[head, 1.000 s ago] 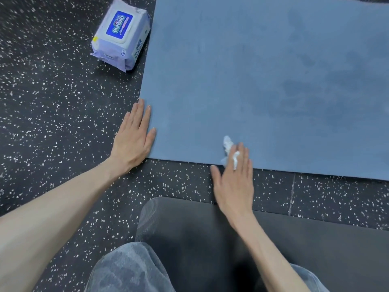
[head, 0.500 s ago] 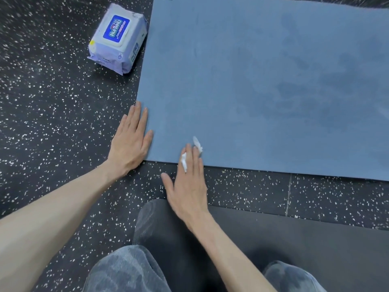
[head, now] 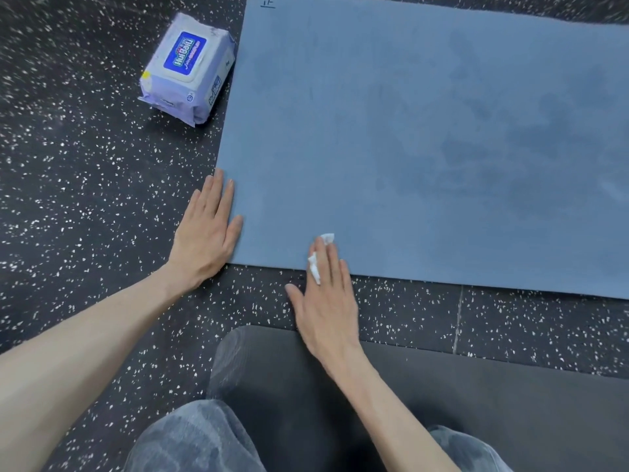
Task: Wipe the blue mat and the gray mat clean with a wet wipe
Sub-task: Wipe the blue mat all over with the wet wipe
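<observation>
The right hand (head: 325, 298) lies flat, fingers straight and together, pressing a crumpled white wipe (head: 315, 267) onto the near edge of the blue mat (head: 408, 131); bits of the wipe poke out past the fingertips and beside the index finger. The left hand (head: 204, 236) is spread flat too, palm on the floor (head: 68, 182) and fingers lapping over the mat's near-left corner, which looks like it pins the mat down. The gray mat (head: 476, 403) lies nearer the person, under the knees (the wipe isn't on it). A pack (head: 187, 68) of wipes sits just beside the blue mat's left edge.

To do this strip well, I'd keep the palm weight even and run along the border in overlapping passes, holding the corner so it doesn't creep. The wipe is bunched small, so refolding would cover more.
</observation>
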